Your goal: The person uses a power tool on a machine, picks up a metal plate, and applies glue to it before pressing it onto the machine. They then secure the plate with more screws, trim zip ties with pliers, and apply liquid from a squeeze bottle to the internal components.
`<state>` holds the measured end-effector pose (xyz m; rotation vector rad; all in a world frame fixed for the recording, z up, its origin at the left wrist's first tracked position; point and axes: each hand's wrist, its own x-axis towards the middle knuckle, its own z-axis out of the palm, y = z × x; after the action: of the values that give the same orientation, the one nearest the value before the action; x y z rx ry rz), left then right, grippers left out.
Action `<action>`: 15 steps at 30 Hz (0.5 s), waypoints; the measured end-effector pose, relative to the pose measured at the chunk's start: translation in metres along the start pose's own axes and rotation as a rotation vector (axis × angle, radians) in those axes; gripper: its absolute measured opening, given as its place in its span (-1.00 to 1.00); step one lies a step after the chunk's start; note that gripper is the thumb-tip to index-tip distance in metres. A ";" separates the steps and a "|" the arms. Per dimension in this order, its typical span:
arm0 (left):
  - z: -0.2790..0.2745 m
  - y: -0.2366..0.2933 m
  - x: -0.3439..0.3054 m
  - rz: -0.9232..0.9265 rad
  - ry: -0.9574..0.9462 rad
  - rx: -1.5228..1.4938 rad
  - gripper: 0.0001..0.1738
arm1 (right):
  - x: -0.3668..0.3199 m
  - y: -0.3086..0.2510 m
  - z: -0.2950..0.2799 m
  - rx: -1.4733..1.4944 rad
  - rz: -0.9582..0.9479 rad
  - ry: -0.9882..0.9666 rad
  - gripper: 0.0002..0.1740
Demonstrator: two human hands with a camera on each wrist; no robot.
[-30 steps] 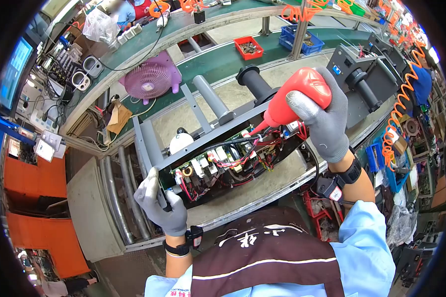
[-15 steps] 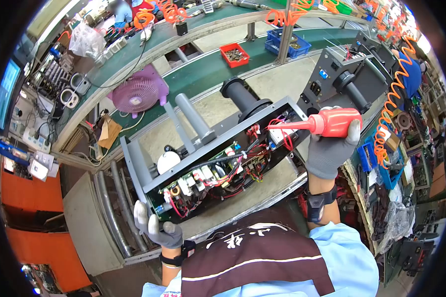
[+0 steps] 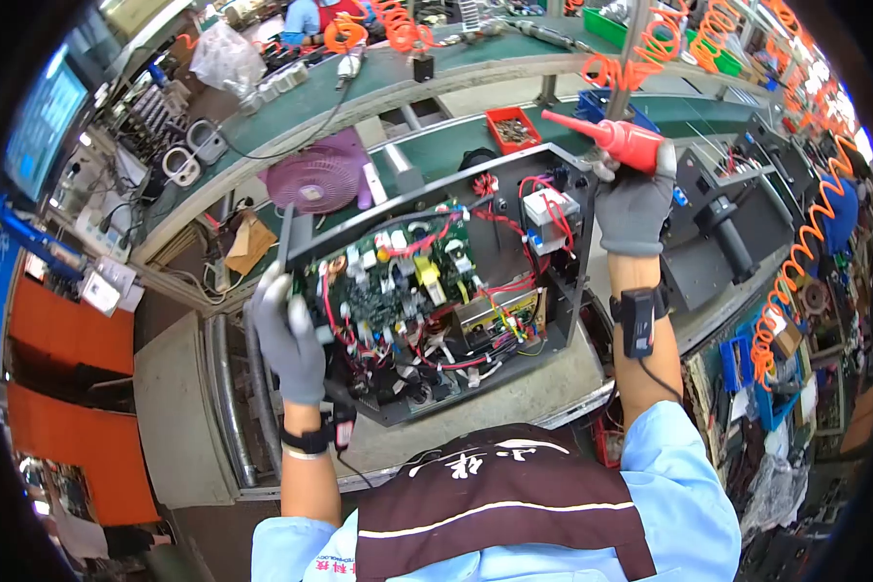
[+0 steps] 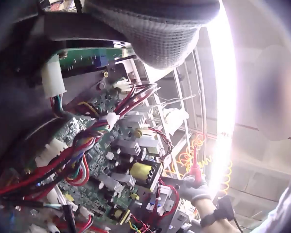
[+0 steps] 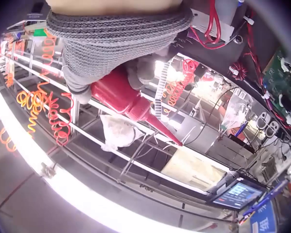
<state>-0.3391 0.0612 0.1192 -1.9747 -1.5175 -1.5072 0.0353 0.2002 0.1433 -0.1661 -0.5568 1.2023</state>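
Note:
A dark metal chassis (image 3: 500, 199) is tilted with its inside facing me, showing a green circuit board (image 3: 388, 281) and bundled wires (image 3: 456, 364). My gloved left hand (image 3: 293, 339) grips its left end, fingers along the outer edge and thumb on the inner side. In the left wrist view, the glove (image 4: 160, 34) covers part of the frame. My gloved right hand (image 3: 635, 209) holds a red squeeze bottle (image 3: 635, 145) by its body, beside the chassis's upper right corner. The bottle's long nozzle points up and left; in the right wrist view it shows clear of the chassis (image 5: 276, 39).
The chassis sits on a conveyor line with metal rollers (image 3: 225, 398) at left. Behind it are a purple fan (image 3: 312, 179) and a red parts bin (image 3: 512, 129). A second dark chassis (image 3: 713, 252) stands to the right. Orange coiled hoses (image 3: 781, 281) hang at right.
The chassis has turned so its inside faces me more fully. My left hand has closed on its left end. My right hand has moved up and away with the bottle, its nozzle leaving the wiring.

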 end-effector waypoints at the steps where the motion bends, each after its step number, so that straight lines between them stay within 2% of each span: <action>1: 0.006 -0.006 0.008 -0.056 0.011 -0.052 -0.73 | 0.002 0.003 0.002 0.005 0.012 -0.012 -0.43; 2: 0.011 -0.012 0.016 -0.112 0.023 -0.103 -0.74 | 0.004 0.007 0.004 0.010 0.026 -0.023 -0.43; 5: 0.019 -0.038 0.027 -0.066 0.038 -0.100 -0.78 | -0.021 0.006 0.013 -0.159 0.049 -0.072 -0.42; 6: 0.019 -0.040 0.029 -0.053 0.030 -0.083 -0.77 | -0.032 0.010 0.016 -0.201 0.059 -0.052 -0.43; 9: 0.022 -0.040 0.031 -0.046 0.050 -0.110 -0.76 | -0.066 0.027 0.019 -0.336 0.115 -0.158 -0.47; 10: 0.023 -0.041 0.031 -0.051 0.055 -0.129 -0.76 | -0.080 0.034 0.022 -0.312 0.209 -0.113 -0.48; 12: 0.021 -0.041 0.034 -0.030 0.027 -0.095 -0.77 | -0.104 0.053 0.018 -0.462 0.277 -0.172 -0.47; 15: 0.022 -0.045 0.035 -0.003 0.031 -0.105 -0.78 | -0.144 0.078 0.040 -0.669 0.197 -0.154 -0.52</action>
<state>-0.3656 0.1158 0.1208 -1.9968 -1.4575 -1.6427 -0.0853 0.0900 0.0992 -0.7126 -1.0879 1.1855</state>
